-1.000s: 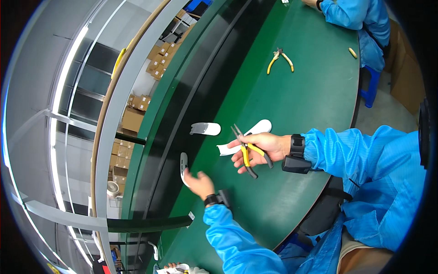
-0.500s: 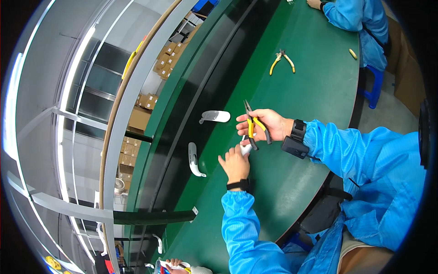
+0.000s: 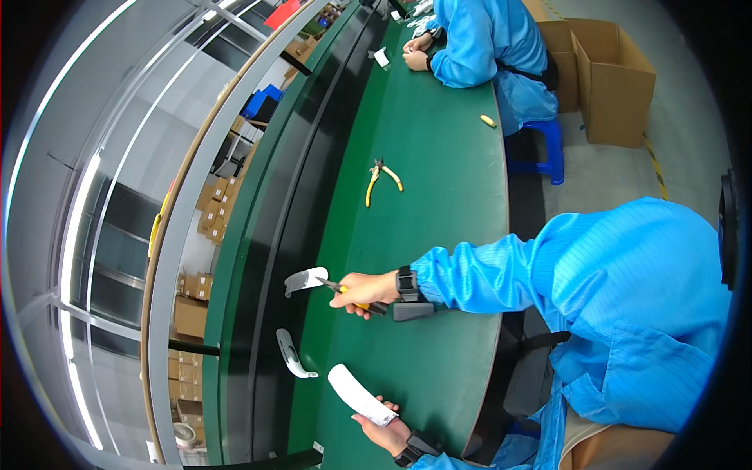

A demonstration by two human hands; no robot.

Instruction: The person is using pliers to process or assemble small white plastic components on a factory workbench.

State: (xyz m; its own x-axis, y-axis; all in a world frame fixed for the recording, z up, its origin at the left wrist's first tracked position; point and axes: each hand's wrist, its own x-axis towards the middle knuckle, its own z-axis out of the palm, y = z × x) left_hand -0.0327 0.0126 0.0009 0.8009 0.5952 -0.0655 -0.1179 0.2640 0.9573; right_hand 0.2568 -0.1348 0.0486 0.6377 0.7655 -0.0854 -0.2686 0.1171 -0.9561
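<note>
In my left hand (image 3: pixel 385 432) is a curved white plastic piece (image 3: pixel 352 392), gripped by its near end, with its broad smooth side facing up. My right hand (image 3: pixel 365 293) is closed round long-nose pliers (image 3: pixel 345 291) with yellow and black handles. Their dark tip reaches the near end of a curved white piece (image 3: pixel 317 276) that lies partly in shadow; whether the two touch I cannot tell. Between my hands and the dark side panel rests another curved white piece (image 3: pixel 288 352), with a dark grey recess along it.
Farther up the green table (image 3: pixel 439 204) lie yellow-handled cutting pliers (image 3: pixel 380 178), spread apart, and a small yellow object (image 3: pixel 488 121). A co-worker in blue (image 3: pixel 478 47) sits at the far end, next to a blue stool (image 3: pixel 544 149) and cardboard boxes (image 3: pixel 619 98).
My hands have moved apart. The left now holds the white piece up nearer to me; the right has turned the pliers toward the shadowed piece. The whole view has shifted.
</note>
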